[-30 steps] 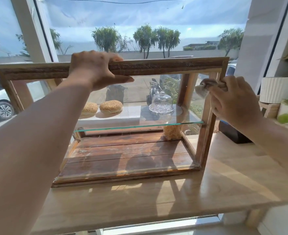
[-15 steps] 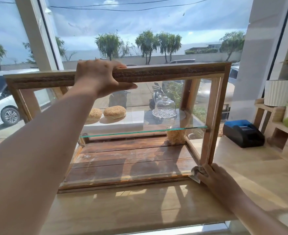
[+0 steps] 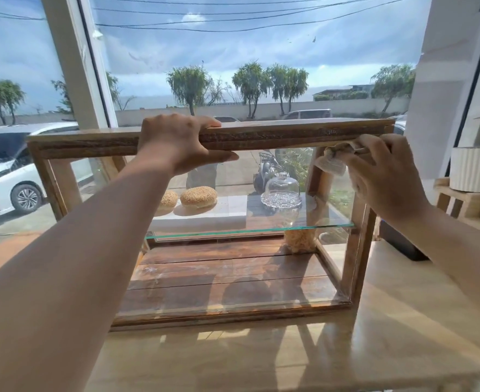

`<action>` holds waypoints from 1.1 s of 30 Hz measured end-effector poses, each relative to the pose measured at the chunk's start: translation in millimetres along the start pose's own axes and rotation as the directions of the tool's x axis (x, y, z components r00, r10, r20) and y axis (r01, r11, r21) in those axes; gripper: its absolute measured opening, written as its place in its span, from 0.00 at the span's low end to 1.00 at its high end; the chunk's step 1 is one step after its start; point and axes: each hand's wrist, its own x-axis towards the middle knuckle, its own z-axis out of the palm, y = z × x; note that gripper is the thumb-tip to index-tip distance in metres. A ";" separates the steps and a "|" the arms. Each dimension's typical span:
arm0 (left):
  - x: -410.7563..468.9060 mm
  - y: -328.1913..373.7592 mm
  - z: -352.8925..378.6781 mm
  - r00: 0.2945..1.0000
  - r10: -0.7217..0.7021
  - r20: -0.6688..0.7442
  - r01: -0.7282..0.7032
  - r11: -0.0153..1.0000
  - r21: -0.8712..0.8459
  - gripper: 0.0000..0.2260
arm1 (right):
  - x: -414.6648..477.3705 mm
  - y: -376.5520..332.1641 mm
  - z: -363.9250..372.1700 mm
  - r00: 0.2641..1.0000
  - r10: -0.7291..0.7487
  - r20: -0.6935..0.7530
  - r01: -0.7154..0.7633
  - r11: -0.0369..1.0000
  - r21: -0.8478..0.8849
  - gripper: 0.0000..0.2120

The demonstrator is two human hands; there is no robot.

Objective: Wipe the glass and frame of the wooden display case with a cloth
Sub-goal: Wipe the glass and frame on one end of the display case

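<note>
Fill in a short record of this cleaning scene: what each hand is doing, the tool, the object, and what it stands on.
left hand: grips the top front rail of the wooden glass-sided display case
right hand: presses a crumpled pale cloth to the case's upper right corner
inside case: clear glass shelf, bare
support: light wooden counter by a window

Café or bakery shopfront: display case (image 3: 233,137), buns (image 3: 198,197), street window (image 3: 233,52)

Dark brown streaked wooden display case (image 3: 261,137), greenish-edged glass shelf (image 3: 250,232), pale beige cloth (image 3: 330,162), white ribbed pot (image 3: 473,171).
</note>
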 end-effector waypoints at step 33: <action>-0.8 0.6 -1.8 1.000 -0.006 0.014 0.007 1.000 -0.029 0.44 | -121.6 -100.4 26.2 0.889 -0.433 0.148 0.398 0.891 0.217 0.18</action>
